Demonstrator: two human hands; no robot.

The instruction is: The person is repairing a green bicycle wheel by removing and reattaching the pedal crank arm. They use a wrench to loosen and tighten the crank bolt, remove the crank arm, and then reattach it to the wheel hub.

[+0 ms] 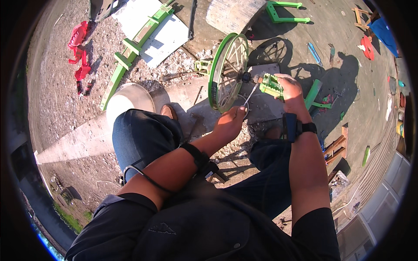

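Note:
A green-rimmed spoked wheel (214, 71) stands upright in front of me, with an axle and black hub (246, 77) on its right side. My right hand (291, 90) is closed on a green pedal-like part (270, 87) at the axle's right end. My left hand (230, 122), low beside the wheel, is closed on a slim metal tool (252, 94), probably a wrench or rod, which angles up toward the axle near the green part. The tool's far tip is small and hard to make out.
A long green beam (115, 78) and white board (161, 43) lie left, beside red parts (78, 37). A round pale disc (128, 99) is near my left knee. Green frames (273, 13), scattered tools (314, 54) and wooden pieces (335, 148) lie around the right side.

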